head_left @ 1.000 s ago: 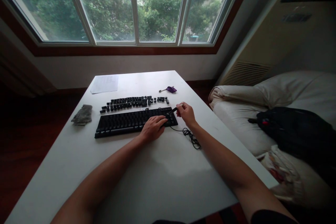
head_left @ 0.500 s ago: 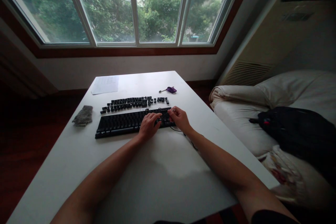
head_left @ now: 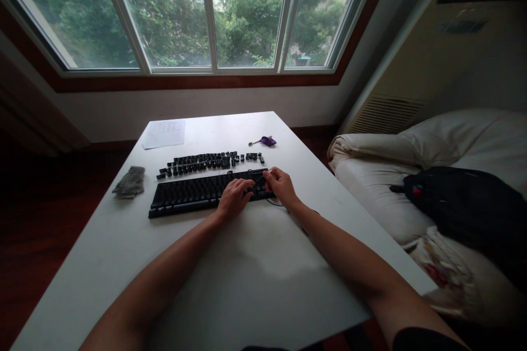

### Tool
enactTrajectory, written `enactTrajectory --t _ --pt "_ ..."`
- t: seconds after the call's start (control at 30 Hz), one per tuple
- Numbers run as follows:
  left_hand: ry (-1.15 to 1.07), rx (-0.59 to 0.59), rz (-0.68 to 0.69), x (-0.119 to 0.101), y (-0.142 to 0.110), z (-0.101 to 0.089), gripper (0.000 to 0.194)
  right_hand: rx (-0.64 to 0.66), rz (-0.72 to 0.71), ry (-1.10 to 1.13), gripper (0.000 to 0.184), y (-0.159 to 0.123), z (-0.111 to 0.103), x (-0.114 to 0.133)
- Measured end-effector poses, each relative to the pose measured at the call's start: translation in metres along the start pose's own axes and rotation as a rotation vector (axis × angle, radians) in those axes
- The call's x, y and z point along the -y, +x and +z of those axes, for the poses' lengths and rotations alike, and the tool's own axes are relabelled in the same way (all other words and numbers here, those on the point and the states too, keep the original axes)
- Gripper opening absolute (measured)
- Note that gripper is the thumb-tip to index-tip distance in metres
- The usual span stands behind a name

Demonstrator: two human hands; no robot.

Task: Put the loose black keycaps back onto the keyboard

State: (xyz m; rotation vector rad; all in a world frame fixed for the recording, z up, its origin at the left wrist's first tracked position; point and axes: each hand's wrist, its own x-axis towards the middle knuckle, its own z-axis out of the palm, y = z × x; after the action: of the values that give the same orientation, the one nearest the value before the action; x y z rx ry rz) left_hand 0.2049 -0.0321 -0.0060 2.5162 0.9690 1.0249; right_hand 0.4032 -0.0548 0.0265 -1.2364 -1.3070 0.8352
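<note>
White table [head_left: 247,296] by a window [head_left: 247,22], keyboard [head_left: 187,194] lying on it. Right hand [head_left: 281,184] is pinching a slim dark tool [head_left: 258,179] over the keyboard's right end; left hand [head_left: 234,196] is just beside it, fingers curled, can't tell if it's gripping anything. Loose keycaps [head_left: 200,166] sit in rows just behind. My worry: too much force, tool slips, and it scratches something or scatters those rows.

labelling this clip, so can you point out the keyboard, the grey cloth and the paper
Keyboard [head_left: 189,192]: head view, on its top face, left of centre.
Grey cloth [head_left: 129,182]: head view, middle of its top.
Paper [head_left: 164,134]: head view, middle of the sheet.
</note>
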Motion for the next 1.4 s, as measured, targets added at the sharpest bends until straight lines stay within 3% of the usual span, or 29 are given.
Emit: enactTrajectory --t 0.13,0.33,0.5,0.97,1.4 --pt "0.051 0.056 0.043 -0.002 0.000 -0.002 0.018 -0.018 0.033 0.011 0.046 0.001 0.001 -0.002" --pt "0.251 0.114 0.129 -0.004 0.001 -0.007 0.029 -0.042 0.032 -0.020 0.048 0.002 0.001 -0.006" --pt "0.339 0.130 0.202 -0.009 0.002 -0.013 0.022 -0.068 0.038 -0.063 0.048 0.003 0.000 -0.008" --pt "0.391 0.173 0.241 -0.014 0.002 -0.011 0.017 -0.049 0.001 -0.081 0.043 0.001 0.000 -0.008" --pt "0.269 0.113 0.220 -0.010 0.001 -0.008 0.019 -0.053 0.075 0.025 0.044 0.006 -0.001 -0.020"
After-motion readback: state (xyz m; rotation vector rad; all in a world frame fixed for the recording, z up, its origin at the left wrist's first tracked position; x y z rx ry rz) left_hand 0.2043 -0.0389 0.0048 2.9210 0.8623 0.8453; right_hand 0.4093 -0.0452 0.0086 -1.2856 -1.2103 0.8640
